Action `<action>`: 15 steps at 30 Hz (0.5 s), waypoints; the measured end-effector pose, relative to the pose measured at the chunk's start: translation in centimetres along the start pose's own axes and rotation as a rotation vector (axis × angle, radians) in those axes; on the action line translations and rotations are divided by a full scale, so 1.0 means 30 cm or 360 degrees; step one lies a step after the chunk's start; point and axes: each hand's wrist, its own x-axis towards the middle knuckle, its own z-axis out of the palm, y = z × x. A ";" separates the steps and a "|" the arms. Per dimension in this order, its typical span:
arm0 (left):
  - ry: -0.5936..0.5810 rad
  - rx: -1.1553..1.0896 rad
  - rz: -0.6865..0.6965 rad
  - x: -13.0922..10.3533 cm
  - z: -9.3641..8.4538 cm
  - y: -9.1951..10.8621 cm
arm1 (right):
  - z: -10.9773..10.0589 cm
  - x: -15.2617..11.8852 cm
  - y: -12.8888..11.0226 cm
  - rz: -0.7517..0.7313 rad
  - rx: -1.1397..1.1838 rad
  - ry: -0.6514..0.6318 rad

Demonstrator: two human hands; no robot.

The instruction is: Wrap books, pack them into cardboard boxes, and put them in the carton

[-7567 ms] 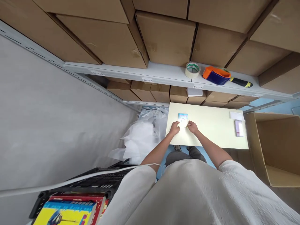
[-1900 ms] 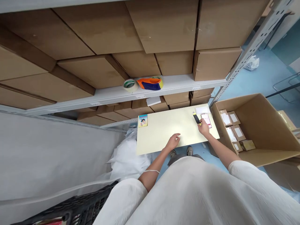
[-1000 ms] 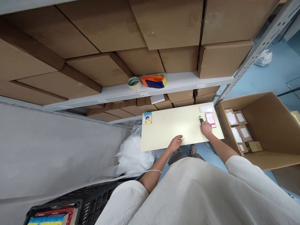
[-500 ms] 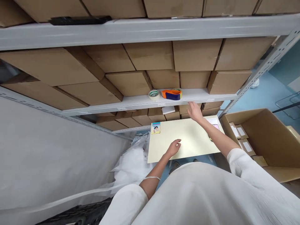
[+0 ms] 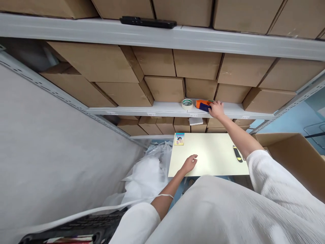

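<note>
My right hand [image 5: 216, 109] is closed on the right end of an orange and dark blue tape dispenser [image 5: 203, 104], which lies on the middle shelf [image 5: 162, 107]. Just left of it on that shelf is a roll of pale tape [image 5: 187, 104]. Over the cream tabletop [image 5: 208, 152] my left hand [image 5: 190, 163] hangs with fingers apart and slightly curled, holding nothing. A small colourful card [image 5: 179, 139] lies at the table's back left corner. On the right part of the table rests a black and yellow cutter [image 5: 238, 154].
Cardboard boxes [image 5: 199, 64] fill the shelves. A black object [image 5: 148, 22] sits on the upper shelf edge. An open carton [image 5: 297, 159] stands right of the table, white plastic wrapping [image 5: 144, 173] lies to its left. A small white box [image 5: 196, 121] is below the middle shelf.
My right hand has reached up from above the table's back edge to the shelf and taken hold of the dispenser. My left hand has barely moved. The view has shifted left.
</note>
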 end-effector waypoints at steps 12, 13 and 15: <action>-0.0275 0.0068 0.0069 0.052 0.049 0.038 | -0.043 -0.386 0.049 0.0016 0.0075 0.0135; -0.0298 0.0077 0.0070 0.055 0.062 0.046 | -0.034 -0.441 0.060 0.0043 0.0083 0.0124; -0.0341 0.0096 0.0064 0.061 0.092 0.065 | -0.013 -0.553 0.081 0.0112 0.0096 0.0086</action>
